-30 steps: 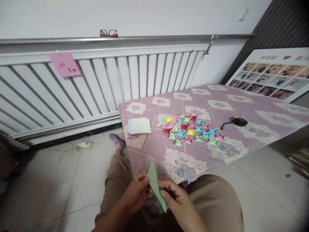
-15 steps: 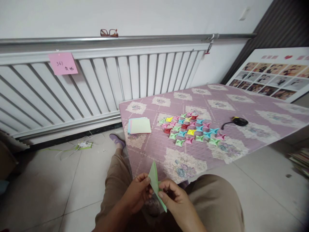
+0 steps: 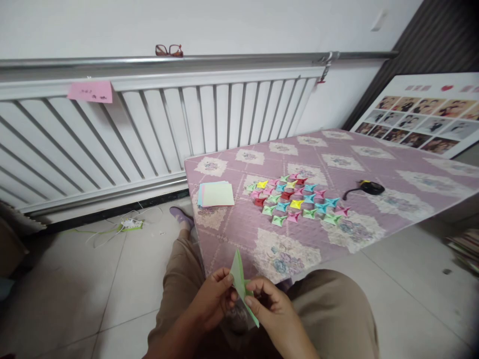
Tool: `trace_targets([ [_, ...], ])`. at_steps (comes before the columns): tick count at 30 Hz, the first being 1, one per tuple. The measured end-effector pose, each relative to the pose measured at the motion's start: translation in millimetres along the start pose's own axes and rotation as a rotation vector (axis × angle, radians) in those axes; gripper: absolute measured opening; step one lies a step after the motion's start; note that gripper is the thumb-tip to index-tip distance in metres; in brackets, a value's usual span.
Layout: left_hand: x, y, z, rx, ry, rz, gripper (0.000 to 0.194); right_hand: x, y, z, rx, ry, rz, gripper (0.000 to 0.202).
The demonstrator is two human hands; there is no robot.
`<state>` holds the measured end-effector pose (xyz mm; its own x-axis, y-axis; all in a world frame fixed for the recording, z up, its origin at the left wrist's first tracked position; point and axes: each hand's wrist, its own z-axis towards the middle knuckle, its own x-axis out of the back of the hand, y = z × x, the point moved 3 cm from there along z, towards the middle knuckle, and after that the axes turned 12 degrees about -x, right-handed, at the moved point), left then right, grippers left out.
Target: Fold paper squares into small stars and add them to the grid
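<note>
Above my lap, just off the table's near edge, a folded sheet of green paper [image 3: 239, 280] is held between both hands. My left hand [image 3: 216, 296] pinches its left side between thumb and fingers. On the other side, my right hand [image 3: 267, 299] grips the paper's right part, with the thumb low and the index finger at a fold. Further up on the table lie several small folded paper pieces [image 3: 297, 204] in pink, green, blue, yellow and red, set in rows. A stack of coloured paper squares [image 3: 218, 194] sits to their left, a pale sheet on top.
A floral tablecloth [image 3: 232, 234] covers the table. On its right lies a black object with a cord [image 3: 372, 188]. Behind stand a white radiator [image 3: 217, 114] and a pipe bearing glasses [image 3: 169, 50]. A power strip [image 3: 131, 225] with cables lies on the floor at left.
The pink note on the radiator has swung upward. My hands and the green paper have barely shifted.
</note>
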<state>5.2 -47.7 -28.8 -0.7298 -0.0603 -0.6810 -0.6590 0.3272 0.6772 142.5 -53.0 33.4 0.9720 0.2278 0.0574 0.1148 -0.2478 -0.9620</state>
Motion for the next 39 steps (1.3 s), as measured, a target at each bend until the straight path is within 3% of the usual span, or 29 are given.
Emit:
trace_targets([
  [9,-1.7,1.3,0.7,-0.043,0.072,0.037,0.043,0.3,7.3,1.4,0.026,0.055,-0.095,0.016],
  [17,-2.1,-0.2,-1.7,0.068,0.001,-0.072,0.039,1.7,7.6,2.1,-0.061,0.060,0.024,0.026],
  [26,-0.2,-2.5,-0.3,0.102,0.024,-0.171,0.033,-0.2,7.8,2.0,-0.096,0.024,0.091,0.032],
  [39,-0.4,-1.2,-0.3,0.089,-0.066,-0.205,0.022,-1.4,7.1,2.6,-0.135,-0.003,0.155,0.033],
])
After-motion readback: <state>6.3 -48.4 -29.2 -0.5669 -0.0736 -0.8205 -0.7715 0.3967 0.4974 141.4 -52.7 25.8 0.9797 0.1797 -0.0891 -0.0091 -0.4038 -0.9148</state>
